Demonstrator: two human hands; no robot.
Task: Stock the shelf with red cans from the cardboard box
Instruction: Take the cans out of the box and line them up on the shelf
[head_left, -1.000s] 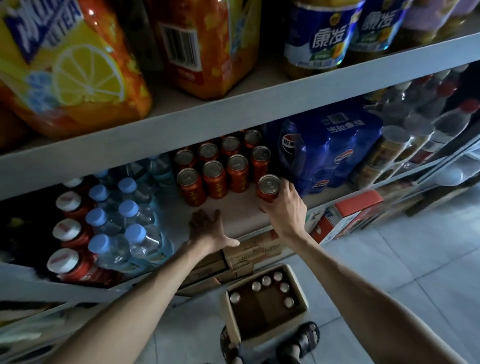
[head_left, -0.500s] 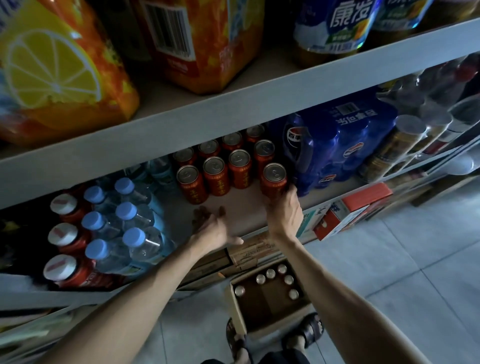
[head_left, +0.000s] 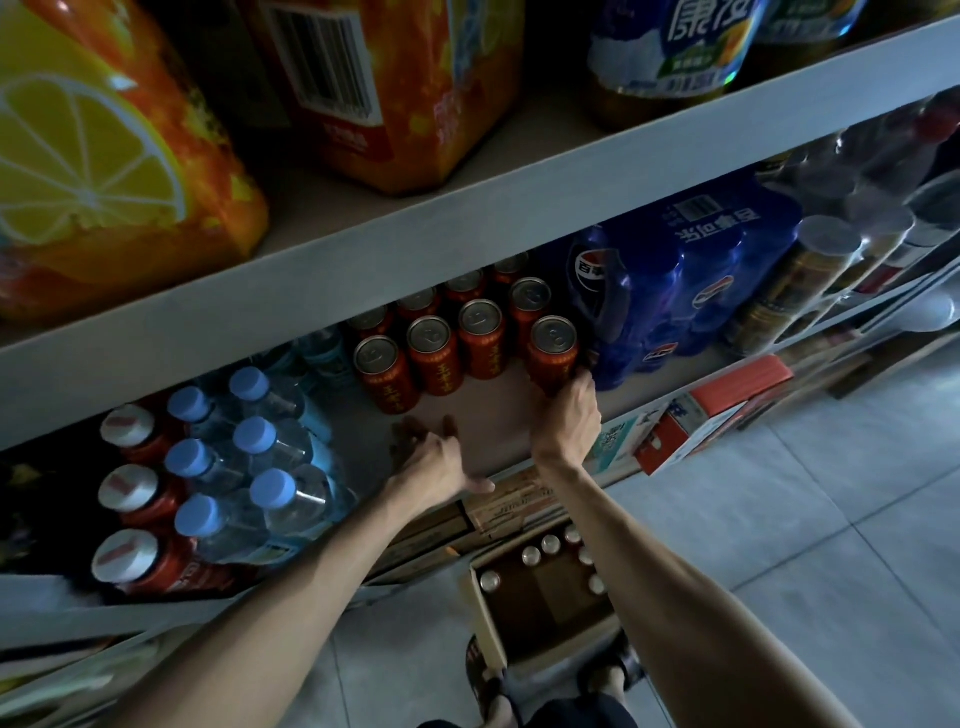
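Several red cans (head_left: 434, 356) stand in rows on the middle shelf (head_left: 498, 426). My right hand (head_left: 569, 410) grips the base of one more red can (head_left: 553, 348), upright on the shelf at the right end of the front row, beside the blue pack. My left hand (head_left: 434, 460) rests flat on the bare shelf board in front of the cans, fingers spread and holding nothing. On the floor below sits the open cardboard box (head_left: 493, 639), with several cans (head_left: 532, 555) standing along its far and side walls.
A blue shrink-wrapped soda pack (head_left: 675, 280) borders the cans on the right. Blue-capped water bottles (head_left: 260, 441) and red-capped bottles (head_left: 127, 493) fill the left. Orange drink packs (head_left: 104, 171) sit on the shelf above. Flattened cardboard (head_left: 509, 506) and boxes lie under the shelf. Sandalled feet (head_left: 488, 680) flank the box.
My right hand has pushed its can further back on the shelf, up beside the front row next to the blue pack. The left hand has stayed on the board.
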